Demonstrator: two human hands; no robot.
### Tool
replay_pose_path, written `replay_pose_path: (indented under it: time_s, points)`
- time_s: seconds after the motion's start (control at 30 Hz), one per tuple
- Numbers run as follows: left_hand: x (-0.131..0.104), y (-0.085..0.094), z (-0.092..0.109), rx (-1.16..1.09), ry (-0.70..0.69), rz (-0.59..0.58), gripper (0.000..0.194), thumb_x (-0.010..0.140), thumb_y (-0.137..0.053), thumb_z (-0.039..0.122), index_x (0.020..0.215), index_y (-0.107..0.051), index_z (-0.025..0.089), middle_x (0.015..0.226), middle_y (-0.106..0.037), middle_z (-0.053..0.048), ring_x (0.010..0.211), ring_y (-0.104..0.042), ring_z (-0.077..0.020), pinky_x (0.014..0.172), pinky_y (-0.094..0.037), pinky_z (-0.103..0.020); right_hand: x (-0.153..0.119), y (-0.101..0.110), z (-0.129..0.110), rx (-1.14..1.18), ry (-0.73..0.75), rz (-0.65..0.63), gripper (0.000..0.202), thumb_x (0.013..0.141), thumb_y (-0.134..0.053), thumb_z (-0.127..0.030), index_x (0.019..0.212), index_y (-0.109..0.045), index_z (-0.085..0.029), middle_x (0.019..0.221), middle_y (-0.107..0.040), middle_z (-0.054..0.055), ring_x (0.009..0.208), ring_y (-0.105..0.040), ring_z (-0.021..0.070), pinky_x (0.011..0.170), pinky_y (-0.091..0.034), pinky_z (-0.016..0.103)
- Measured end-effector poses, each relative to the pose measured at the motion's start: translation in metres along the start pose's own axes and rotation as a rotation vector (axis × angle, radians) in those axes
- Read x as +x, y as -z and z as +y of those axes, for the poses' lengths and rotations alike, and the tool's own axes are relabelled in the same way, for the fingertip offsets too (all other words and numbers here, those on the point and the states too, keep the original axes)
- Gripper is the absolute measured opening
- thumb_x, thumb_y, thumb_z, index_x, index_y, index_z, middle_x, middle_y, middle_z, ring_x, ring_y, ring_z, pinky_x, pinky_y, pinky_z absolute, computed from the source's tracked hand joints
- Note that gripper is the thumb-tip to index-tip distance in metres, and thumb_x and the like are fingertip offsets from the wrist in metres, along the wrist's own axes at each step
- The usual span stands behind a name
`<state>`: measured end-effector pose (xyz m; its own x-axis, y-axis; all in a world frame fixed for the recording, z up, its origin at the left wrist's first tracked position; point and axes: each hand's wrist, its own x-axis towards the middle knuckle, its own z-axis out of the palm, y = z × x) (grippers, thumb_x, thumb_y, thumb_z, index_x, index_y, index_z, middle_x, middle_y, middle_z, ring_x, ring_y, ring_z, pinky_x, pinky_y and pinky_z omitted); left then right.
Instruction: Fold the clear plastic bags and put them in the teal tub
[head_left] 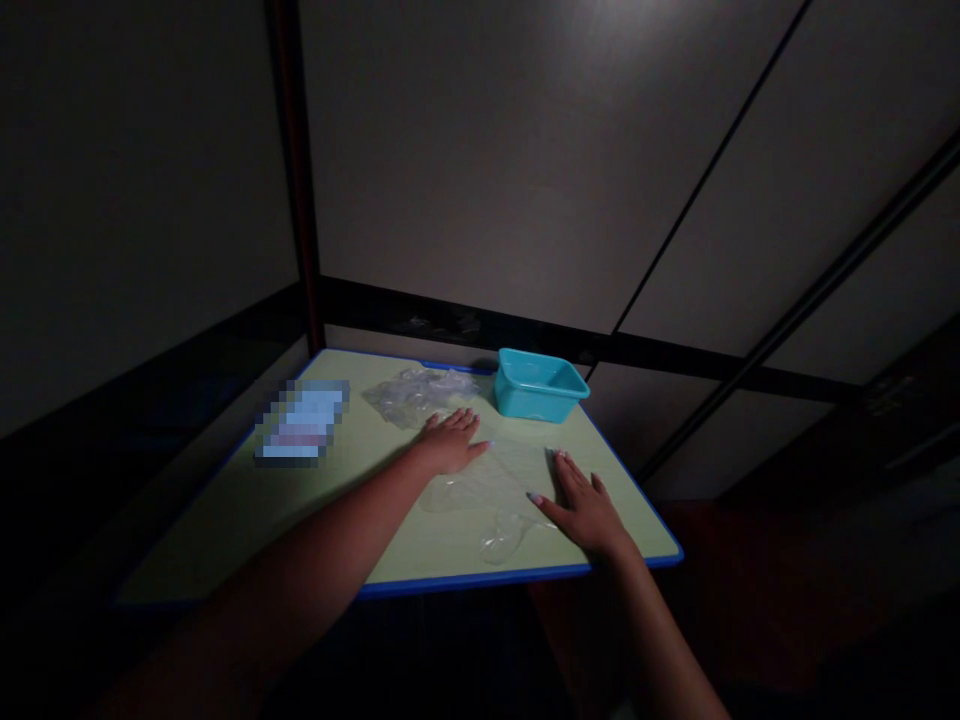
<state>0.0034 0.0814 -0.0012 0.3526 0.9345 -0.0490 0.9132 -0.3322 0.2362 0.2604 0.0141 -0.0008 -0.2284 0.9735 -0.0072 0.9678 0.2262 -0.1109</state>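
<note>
A thin, clear plastic bag (491,485) lies spread on the pale yellow-green table (300,520). My left hand (452,443) rests with fingers spread at the bag's upper left part. On the bag's right side, my right hand (583,503) lies flat with its fingers apart. Neither hand grips anything. Beyond my left hand sits a crumpled heap of clear plastic (416,393). A turquoise basket (536,400) stands upright at the table's back right; the part of its inside that shows holds nothing visible.
A blurred-out flat, light-blue rectangular object (302,422) lies at the table's left side. The table has a blue edge (480,580). Dark panelled walls (487,170) rise behind and to the left. The surroundings are dim.
</note>
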Motion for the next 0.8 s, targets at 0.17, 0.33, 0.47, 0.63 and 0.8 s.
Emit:
replay_pose_path:
  time_s: [0.17, 0.33, 0.47, 0.63, 0.8]
  points:
    - [-0.008, 0.007, 0.003, 0.022, 0.063, 0.059, 0.071, 0.089, -0.019, 0.058, 0.144, -0.023, 0.012, 0.151, -0.012, -0.013, 0.140, -0.007, -0.0234, 0.108, -0.010, -0.053, -0.001, 0.001, 0.002, 0.004, 0.007, 0.004, 0.083, 0.084, -0.037, -0.061, 0.147, -0.006, -0.016, 0.151, -0.014, 0.010, 0.139, -0.013, 0.0231, 0.110, -0.012, 0.051]
    - [-0.025, 0.005, 0.032, -0.001, -0.085, 0.158, 0.074, 0.087, -0.021, 0.063, 0.144, -0.023, 0.015, 0.152, -0.010, -0.011, 0.140, -0.001, -0.0273, 0.109, -0.002, -0.052, 0.000, -0.003, 0.006, 0.017, 0.011, 0.015, 0.086, 0.082, -0.038, -0.062, 0.146, -0.005, -0.016, 0.151, -0.013, 0.011, 0.139, -0.012, 0.0229, 0.109, -0.012, 0.050]
    - [-0.036, -0.007, 0.060, -0.046, -0.280, 0.108, 0.079, 0.084, -0.022, 0.068, 0.145, -0.018, 0.019, 0.153, -0.007, -0.008, 0.140, 0.000, -0.0272, 0.109, -0.003, -0.052, 0.002, -0.004, 0.008, 0.001, 0.015, 0.011, 0.084, 0.082, -0.041, -0.059, 0.147, -0.005, -0.018, 0.151, -0.014, 0.012, 0.139, -0.013, 0.0256, 0.107, -0.014, 0.053]
    - [-0.040, -0.014, 0.065, -0.057, -0.317, -0.005, 0.090, 0.079, -0.029, 0.072, 0.145, -0.016, 0.013, 0.152, -0.006, -0.013, 0.140, -0.004, -0.0278, 0.108, -0.004, -0.055, 0.001, -0.005, 0.008, 0.008, -0.011, 0.025, 0.068, 0.090, -0.028, -0.051, 0.147, -0.008, -0.019, 0.151, -0.016, 0.010, 0.139, -0.013, 0.0235, 0.108, -0.016, 0.051]
    - [-0.040, -0.010, 0.053, -0.062, -0.296, -0.058, 0.109, 0.065, -0.038, 0.082, 0.146, -0.012, 0.015, 0.152, -0.003, -0.012, 0.139, -0.001, -0.0302, 0.107, -0.002, -0.057, 0.000, -0.003, 0.006, 0.018, -0.032, 0.007, 0.069, 0.089, -0.029, -0.054, 0.147, -0.009, -0.019, 0.152, -0.014, 0.009, 0.139, -0.012, 0.0229, 0.109, -0.016, 0.051]
